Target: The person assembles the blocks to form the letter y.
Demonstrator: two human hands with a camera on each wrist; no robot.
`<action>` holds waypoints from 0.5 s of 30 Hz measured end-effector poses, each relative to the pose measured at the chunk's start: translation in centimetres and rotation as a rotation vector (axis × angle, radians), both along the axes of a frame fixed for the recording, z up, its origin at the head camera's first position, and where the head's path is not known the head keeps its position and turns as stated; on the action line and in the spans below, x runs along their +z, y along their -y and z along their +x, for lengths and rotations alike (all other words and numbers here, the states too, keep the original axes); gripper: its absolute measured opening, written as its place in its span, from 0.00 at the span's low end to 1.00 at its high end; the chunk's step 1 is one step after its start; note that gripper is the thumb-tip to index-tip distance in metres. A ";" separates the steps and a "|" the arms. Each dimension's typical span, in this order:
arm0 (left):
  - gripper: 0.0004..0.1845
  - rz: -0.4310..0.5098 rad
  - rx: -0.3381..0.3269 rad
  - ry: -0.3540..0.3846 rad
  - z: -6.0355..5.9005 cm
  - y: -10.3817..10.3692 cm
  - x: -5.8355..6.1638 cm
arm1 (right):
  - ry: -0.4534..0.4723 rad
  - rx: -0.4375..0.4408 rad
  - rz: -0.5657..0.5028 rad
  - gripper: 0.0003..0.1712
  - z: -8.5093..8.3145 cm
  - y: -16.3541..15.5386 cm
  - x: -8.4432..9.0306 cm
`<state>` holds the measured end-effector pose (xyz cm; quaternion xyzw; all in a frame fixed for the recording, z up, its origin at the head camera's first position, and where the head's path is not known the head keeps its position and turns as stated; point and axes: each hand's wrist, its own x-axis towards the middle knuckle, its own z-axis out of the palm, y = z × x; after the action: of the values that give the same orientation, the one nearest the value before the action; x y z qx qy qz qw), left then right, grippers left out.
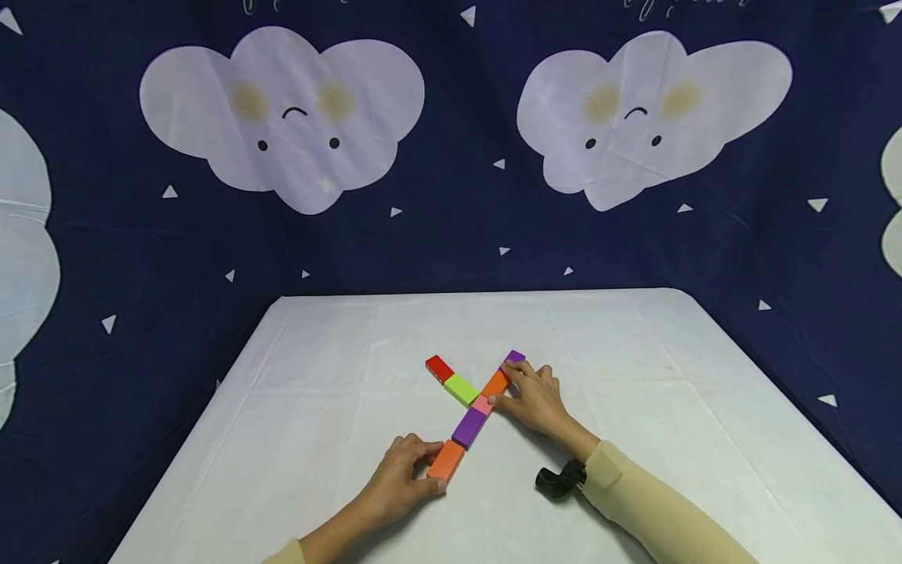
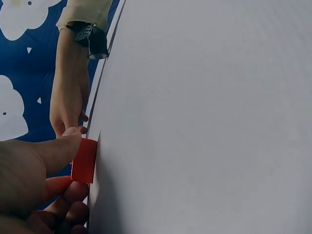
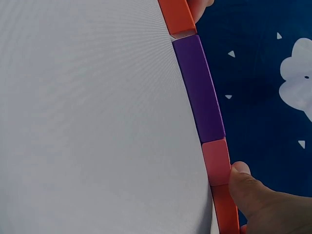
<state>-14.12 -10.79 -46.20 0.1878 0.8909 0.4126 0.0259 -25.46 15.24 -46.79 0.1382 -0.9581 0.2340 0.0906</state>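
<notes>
A diagonal row of flat blocks lies on the white table (image 1: 317, 376): orange block (image 1: 445, 460), purple block (image 1: 468, 427), pink block (image 1: 482, 405), a second orange block (image 1: 494, 384) and a small purple block (image 1: 515, 357). A red block (image 1: 439, 368) and a lime block (image 1: 461, 388) branch off to the left. My left hand (image 1: 426, 468) pinches the near orange block (image 2: 84, 161) between thumb (image 2: 61, 146) and fingers. My right hand (image 1: 509, 385) rests its fingers along the far orange and purple blocks. Its thumb (image 3: 251, 192) presses the side of the pink block (image 3: 216, 161).
A dark blue cloth (image 1: 451, 235) printed with white clouds hangs behind and around the table. The table's edges run close on the left and right. A black wrist camera (image 1: 559, 479) sits on my right forearm.
</notes>
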 end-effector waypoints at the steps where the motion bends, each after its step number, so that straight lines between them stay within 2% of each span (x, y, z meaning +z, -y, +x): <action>1: 0.29 -0.005 0.003 -0.003 0.0 -0.1 0.0 | 0.004 -0.002 0.000 0.41 0.0 0.0 0.0; 15: 0.29 -0.034 0.024 -0.053 0.1 -0.5 -0.2 | 0.008 -0.002 -0.001 0.41 0.0 0.0 0.1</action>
<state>-14.05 -10.26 -46.37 0.1877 0.9003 0.3928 0.0005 -25.43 15.22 -46.67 0.1361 -0.9585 0.2350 0.0869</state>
